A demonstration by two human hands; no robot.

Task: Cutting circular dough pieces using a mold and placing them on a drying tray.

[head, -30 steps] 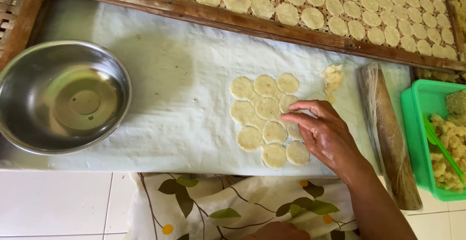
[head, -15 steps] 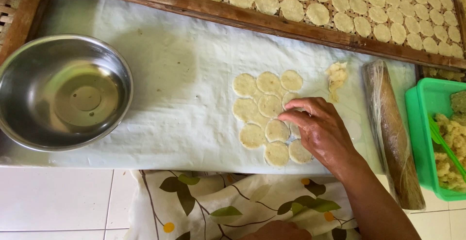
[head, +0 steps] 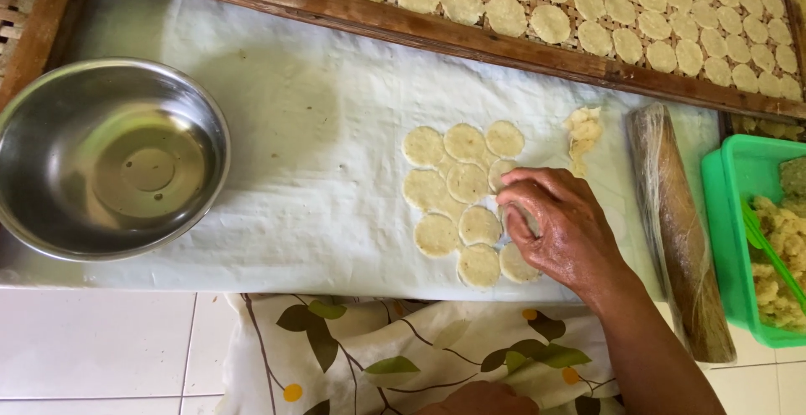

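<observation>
Steel bowl (head: 113,159) sits at far left on the white-covered worktop (head: 319,129); cut dough rounds (head: 462,205) lie clustered at centre. Right hand (head: 558,226), fingers curled and pinching at a round's edge, should lift gently to avoid tearing. Left hand (head: 478,400) is barely visible; grip cannot be judged. Wrapped rolling pin (head: 680,230) lies rightward.

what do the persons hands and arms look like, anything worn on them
Both are bare. The right hand and its forearm show no sleeve, glove, ring, watch or bracelet; the fingers are uncovered. Only a sliver of the left hand shows at the bottom edge, also ungloved. Below the arms lies cream cloth printed with leaves.
</observation>
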